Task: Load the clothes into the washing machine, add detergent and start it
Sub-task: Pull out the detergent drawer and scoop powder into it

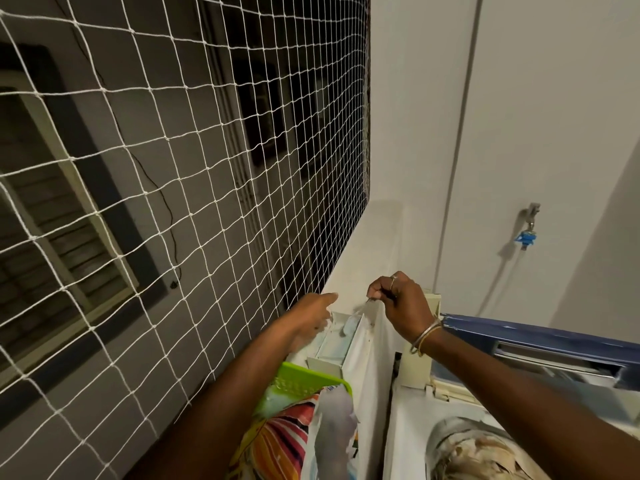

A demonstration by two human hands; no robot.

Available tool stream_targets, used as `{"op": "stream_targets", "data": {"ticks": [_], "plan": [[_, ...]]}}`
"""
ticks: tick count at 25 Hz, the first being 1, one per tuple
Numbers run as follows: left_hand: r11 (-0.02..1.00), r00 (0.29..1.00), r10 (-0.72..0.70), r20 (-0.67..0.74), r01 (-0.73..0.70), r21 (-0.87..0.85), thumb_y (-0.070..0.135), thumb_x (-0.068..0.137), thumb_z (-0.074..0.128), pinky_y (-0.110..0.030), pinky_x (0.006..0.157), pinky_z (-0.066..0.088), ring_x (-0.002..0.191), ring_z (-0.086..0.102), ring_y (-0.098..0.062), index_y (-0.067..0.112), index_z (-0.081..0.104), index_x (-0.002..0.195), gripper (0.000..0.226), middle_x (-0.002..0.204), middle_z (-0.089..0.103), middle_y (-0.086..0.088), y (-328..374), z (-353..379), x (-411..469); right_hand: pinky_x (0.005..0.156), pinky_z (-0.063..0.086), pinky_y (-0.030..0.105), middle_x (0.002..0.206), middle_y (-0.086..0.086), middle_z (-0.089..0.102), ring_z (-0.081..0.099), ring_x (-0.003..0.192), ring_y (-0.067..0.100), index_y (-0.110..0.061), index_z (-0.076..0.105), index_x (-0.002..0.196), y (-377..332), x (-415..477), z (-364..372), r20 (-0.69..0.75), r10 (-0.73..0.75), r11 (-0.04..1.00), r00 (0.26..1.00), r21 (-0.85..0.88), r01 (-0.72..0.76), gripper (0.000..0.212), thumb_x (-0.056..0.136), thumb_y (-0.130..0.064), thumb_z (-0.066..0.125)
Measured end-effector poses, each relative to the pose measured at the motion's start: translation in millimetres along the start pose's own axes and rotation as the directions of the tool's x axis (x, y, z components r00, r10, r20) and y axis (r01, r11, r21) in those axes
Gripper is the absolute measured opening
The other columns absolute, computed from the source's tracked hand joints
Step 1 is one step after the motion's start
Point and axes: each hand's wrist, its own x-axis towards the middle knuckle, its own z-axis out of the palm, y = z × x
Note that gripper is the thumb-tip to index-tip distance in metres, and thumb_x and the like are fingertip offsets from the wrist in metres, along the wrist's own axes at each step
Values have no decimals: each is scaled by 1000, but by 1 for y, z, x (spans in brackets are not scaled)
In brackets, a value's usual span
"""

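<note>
A white detergent box [329, 355] stands open on the ledge beside the washing machine [408, 427]. My left hand [311, 318] grips the box's far left edge, blurred by motion. Just right of it, my right hand [401, 303] pinches the thin handle of a small pale scoop [349, 323] that points down into the box. The machine's blue lid [540, 337] is raised, and the drum [485, 452] at the bottom right holds light-coloured clothes. A green basket [298, 379] below my left arm holds striped, colourful clothes [284, 441].
A white safety net [180, 168] closes the opening on the left, right beside my left arm. A tap with a blue fitting [526, 233] sticks out of the white wall at the right, with a hose running down from it. A white cloth [367, 368] hangs between basket and machine.
</note>
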Motion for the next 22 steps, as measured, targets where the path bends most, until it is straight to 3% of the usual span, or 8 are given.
{"op": "stream_targets", "data": {"ticks": [4,5,9,15,19,22], "plan": [[998,998,61,-35,-62,-23,36,100,50,-41,101,46,81,51,-17,9,50,127,39,99,55,-5,3,-1,-6,70,44,20,75,-18,64,55,79,2,-24,73,80,-12,-10,-7,-50,24,1000,998,16,-23,32,88,4,61],[998,997,65,-33,-66,-25,37,99,51,-41,101,48,86,53,-18,9,51,129,41,104,57,-5,4,-1,-9,72,44,20,78,-17,66,55,81,3,-28,72,82,-16,-13,-11,-54,46,999,997,32,-44,30,90,-1,62],[992,991,123,-47,-122,12,37,99,50,-29,70,43,93,55,-20,8,55,130,43,111,61,-5,12,3,-28,72,44,16,79,-12,71,62,82,1,-28,73,91,-38,-30,-38,-88,167,973,982,177,-150,18,94,-15,61],[968,967,249,-57,-248,17,36,101,48,-38,101,42,112,58,-19,11,52,134,42,128,61,-6,18,9,-68,78,48,31,72,-4,74,67,78,8,-24,73,94,-84,-76,-93,-145,304,892,941,389,-229,14,95,-17,60],[960,958,280,-64,-277,48,37,100,49,-39,102,41,113,58,-19,13,52,136,44,127,61,-4,19,11,-88,84,49,35,73,2,75,68,80,11,-19,73,96,-123,-113,-116,-51,379,806,924,509,-302,14,93,-13,61],[950,951,306,-43,-302,81,37,101,46,-36,99,41,113,55,-18,12,48,140,46,127,58,-2,18,10,-102,84,50,32,72,2,74,69,80,12,-19,73,94,-144,-138,-118,-28,364,811,931,501,-302,14,93,-12,61]]}}
